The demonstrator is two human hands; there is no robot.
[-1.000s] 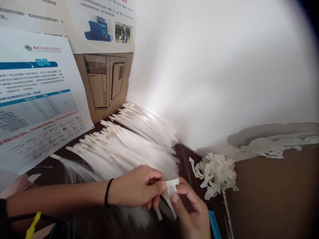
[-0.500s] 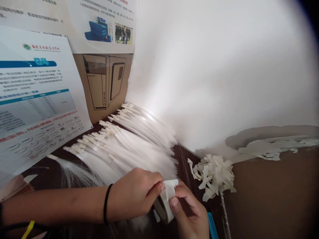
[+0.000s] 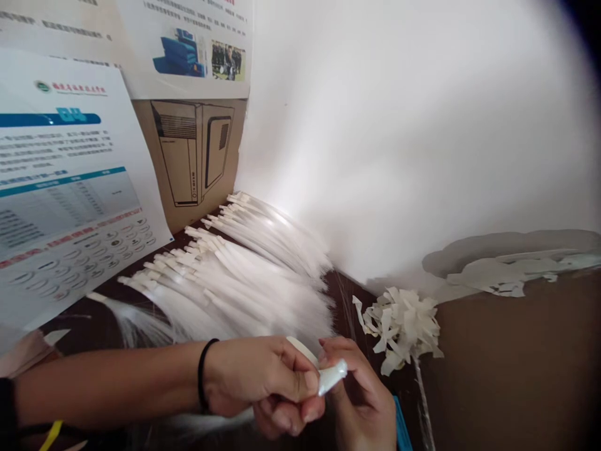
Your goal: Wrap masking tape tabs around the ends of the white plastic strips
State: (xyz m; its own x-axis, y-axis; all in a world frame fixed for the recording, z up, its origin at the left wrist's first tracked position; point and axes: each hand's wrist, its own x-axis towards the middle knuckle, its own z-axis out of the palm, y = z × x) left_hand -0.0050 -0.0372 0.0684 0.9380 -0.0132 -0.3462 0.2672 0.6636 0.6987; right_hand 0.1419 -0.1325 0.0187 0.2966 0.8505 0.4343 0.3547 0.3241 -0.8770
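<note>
From my remote seat I saw that the flat tape strip had been rolled around the fibre bundle's end (image 3: 332,377), now pinched tight between my left hand (image 3: 263,379) and right hand (image 3: 359,401) above the counter (image 3: 507,369), so the wrap looked nearly closed.

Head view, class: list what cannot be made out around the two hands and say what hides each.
- Roll of tape: mostly hidden behind the left hand.
- Taped tuft end: its fibres are covered by both hands.
- Right hand: wrist cut off by the bottom edge.
- Blue object: cut off by the bottom edge.
- Poster text: too small and blurred.
</note>
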